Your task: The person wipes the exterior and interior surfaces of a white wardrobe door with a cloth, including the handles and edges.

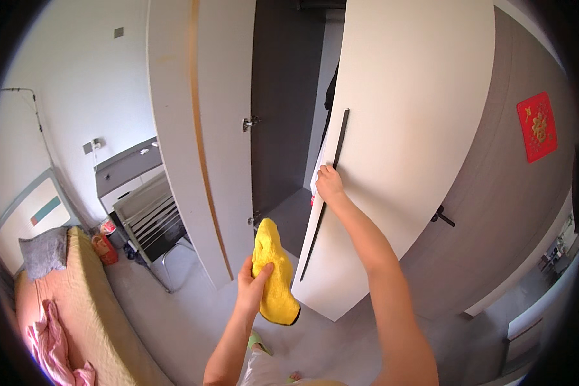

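My left hand (255, 284) holds a folded yellow cloth (276, 280) with a dark edge, its thumb across the front. My right hand (329, 183) grips the edge of a white wardrobe door (405, 96) at its long black handle (341, 137). That door stands partly open. To the left, another wardrobe door (173, 96) with a tan vertical strip stands swung open, metal hinges (247, 124) along its edge. Between the two doors shows the dark wardrobe interior (287, 106), with black and white clothing partly hidden behind the right door.
A bed (91, 289) with a grey pillow (46, 253) and pink fabric (53, 337) lies at lower left. Beyond it stand a desk (125, 169), a chair (149, 217) and a red bag (104, 248). At right is a grey door (482, 159) with a black handle (443, 216) and a red decoration (538, 127).
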Demonstrator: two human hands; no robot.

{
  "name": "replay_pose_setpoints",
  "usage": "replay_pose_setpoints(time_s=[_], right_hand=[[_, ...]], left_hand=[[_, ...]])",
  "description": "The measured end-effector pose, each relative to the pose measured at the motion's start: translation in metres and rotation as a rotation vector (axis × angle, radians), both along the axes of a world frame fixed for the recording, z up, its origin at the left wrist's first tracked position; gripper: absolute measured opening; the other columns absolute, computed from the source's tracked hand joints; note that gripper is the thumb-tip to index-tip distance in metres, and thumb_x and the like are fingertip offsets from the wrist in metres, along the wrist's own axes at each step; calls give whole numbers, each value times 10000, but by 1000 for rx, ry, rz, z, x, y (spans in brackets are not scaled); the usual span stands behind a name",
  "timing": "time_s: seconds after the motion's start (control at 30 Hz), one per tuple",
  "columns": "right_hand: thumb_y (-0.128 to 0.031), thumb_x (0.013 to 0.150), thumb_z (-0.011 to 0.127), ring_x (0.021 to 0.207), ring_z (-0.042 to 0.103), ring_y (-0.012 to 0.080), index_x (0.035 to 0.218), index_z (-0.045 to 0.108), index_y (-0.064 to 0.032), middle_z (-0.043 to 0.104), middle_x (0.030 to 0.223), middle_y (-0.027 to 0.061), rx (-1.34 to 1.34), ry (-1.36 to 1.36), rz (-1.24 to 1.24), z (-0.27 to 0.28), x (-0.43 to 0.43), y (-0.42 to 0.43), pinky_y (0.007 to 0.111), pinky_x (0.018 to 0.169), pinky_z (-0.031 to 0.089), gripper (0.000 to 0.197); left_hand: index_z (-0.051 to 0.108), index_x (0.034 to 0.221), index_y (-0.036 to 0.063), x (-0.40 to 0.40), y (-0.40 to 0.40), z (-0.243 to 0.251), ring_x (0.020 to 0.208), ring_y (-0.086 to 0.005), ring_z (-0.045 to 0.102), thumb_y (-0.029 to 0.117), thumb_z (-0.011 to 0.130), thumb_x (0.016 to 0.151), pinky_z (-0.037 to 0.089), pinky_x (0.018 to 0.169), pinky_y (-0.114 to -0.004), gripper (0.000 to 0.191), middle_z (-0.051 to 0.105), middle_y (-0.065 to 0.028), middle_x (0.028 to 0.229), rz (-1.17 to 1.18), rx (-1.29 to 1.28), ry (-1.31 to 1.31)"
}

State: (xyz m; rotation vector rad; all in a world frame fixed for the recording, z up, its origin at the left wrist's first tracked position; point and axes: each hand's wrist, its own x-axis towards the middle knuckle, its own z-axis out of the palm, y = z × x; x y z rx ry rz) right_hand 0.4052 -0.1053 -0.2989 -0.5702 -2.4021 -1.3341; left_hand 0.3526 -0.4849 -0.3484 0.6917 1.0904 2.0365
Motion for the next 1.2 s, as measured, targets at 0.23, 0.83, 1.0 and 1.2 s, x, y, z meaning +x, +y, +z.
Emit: replay_pose_setpoints(time_s=[0.23, 0.83, 1.0, 1.2], right_hand=[[-194, 746, 606, 1020, 529, 194, 719, 753, -148, 666, 849, 14, 3, -34, 54, 13, 15, -90, 346, 968, 348, 157], [-128, 666, 650, 892, 523, 183, 692, 667, -91, 555, 756, 6, -10, -148, 212, 38, 171, -333, 346, 876, 416, 49], [-167, 827, 660, 1225, 424, 364, 1325, 429, 2, 464, 1289, 203, -257, 980, 154, 115, 190, -401, 420, 1041, 341, 574], [-179, 964, 516, 1342, 320, 399, 1435, 280, 28, 329, 1436, 251, -149, 1280, 63, 126, 237, -392, 422, 1101, 283, 566]], left_hand=[[508, 1237, -15, 24, -89, 32, 882, -165, 639, 136, 641, 902, 537, 749, -298, 391, 635, -90, 1047, 113, -49, 101], [480, 1280, -7, -21, -107, 96, 961, -123, 603, 112, 617, 929, 503, 814, -270, 395, 625, -62, 1096, -343, 181, 270], [465, 1328, 6, -1, -62, 121, 1033, -122, 571, 128, 601, 940, 455, 904, -262, 428, 608, -66, 1160, -497, 360, 339], [446, 1330, 18, 77, 15, 179, 993, -125, 583, 150, 582, 957, 483, 843, -255, 418, 594, -61, 1144, -613, 604, 388]])
